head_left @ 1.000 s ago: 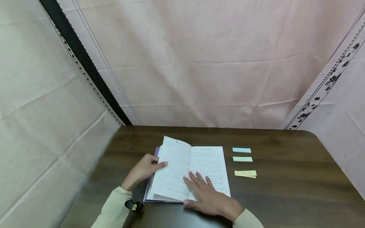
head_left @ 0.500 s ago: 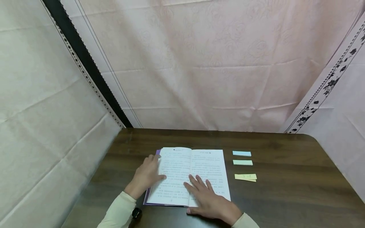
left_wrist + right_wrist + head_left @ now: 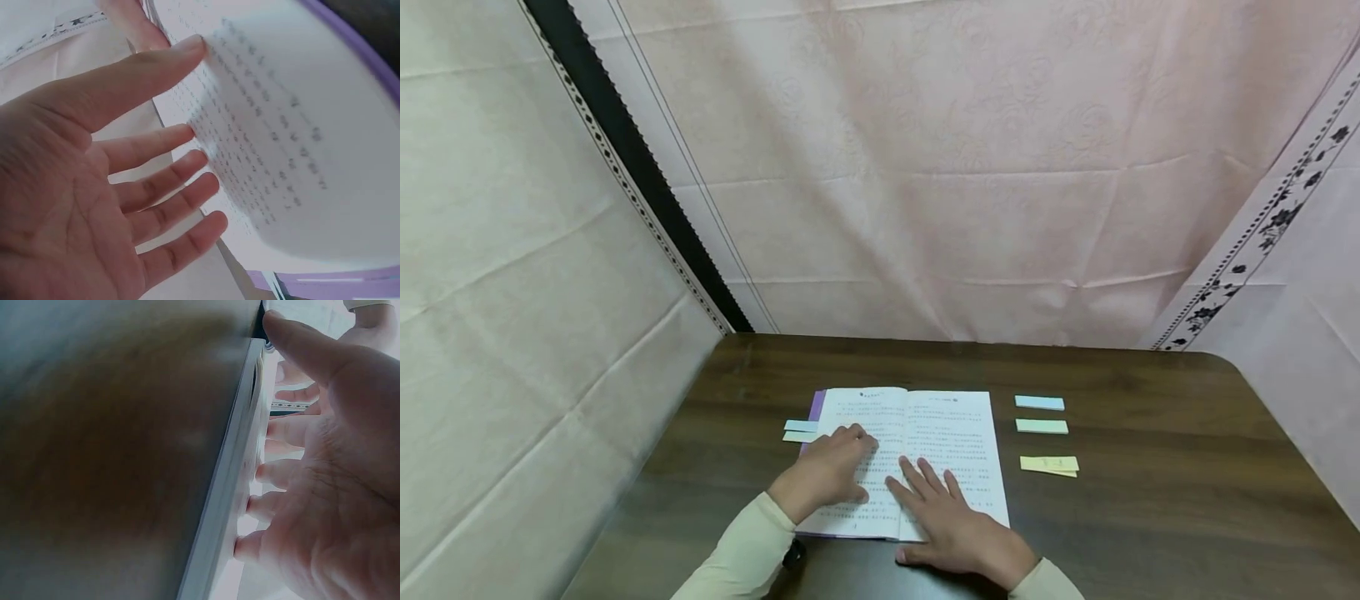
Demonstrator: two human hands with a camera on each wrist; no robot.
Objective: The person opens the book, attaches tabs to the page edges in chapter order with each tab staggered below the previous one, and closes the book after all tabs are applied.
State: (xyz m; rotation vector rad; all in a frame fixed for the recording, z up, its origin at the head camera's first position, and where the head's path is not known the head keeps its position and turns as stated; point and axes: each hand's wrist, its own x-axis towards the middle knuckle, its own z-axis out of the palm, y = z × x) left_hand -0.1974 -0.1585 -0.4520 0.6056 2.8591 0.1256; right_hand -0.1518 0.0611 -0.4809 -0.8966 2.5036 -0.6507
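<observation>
An open notebook [image 3: 947, 425] with handwritten lines and a purple cover lies on the table. My left hand [image 3: 826, 471] is over its left page, fingers extended; in the left wrist view the fingertips [image 3: 215, 222] and thumb reach the paper. My right hand [image 3: 951, 525] rests spread across the lower right page, its fingertips pressing the paper in the right wrist view. A blue sticky tab [image 3: 801, 426] and a green sticky tab [image 3: 800, 437] stick out past the notebook's left edge, just beyond my left hand.
Right of the notebook, a blue strip [image 3: 1039, 402], a green strip [image 3: 1041, 427] and yellow strips [image 3: 1048, 464] lie in a column on the dark wooden table [image 3: 1165, 467]. Pale cloth [image 3: 962, 208] hangs behind the table's far edge. A dark watch [image 3: 793, 553] shows by the left sleeve.
The lifted left page has come down flat. My left hand has let go of its edge and moved right over the page, uncovering the two tabs. My right hand has hardly moved.
</observation>
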